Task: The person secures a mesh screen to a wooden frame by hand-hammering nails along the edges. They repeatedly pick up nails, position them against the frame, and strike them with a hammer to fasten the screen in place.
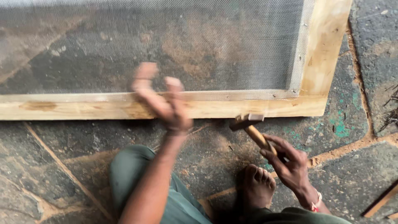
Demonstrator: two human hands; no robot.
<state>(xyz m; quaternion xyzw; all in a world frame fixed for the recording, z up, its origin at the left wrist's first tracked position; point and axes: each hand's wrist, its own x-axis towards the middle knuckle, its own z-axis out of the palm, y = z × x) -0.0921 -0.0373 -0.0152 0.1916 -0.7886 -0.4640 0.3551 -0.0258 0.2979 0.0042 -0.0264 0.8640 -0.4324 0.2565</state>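
**Tacking mesh to a wooden frame on the floor**

On the left, the near rail of the wooden frame [83,108] lies flat on the stone floor [49,166], with grey wire mesh [166,45] stretched over it and its edge running along the rail's far side. The left hand [163,97] hovers over the middle of that rail, blurred, fingers loosely spread and gripping nothing that can be made out; whether a nail sits between the fingertips cannot be told. Further right, the right hand [290,164] is wrapped around the wooden handle of a hammer [251,126], its head just near of the rail, close to the frame's right corner. A bare foot [257,184] rests on the floor between the arms. At the far right edge, a loose scatter of thin dark nails [391,112] lies on the floor.

To do the fixing well, I judge the mesh should be pulled taut and flat against the rail before each blow. The fingers should stay clear of the strike line. The hammer face should meet the fastener squarely, with short, controlled taps, so the mesh edge is not torn or puckered near the corner.
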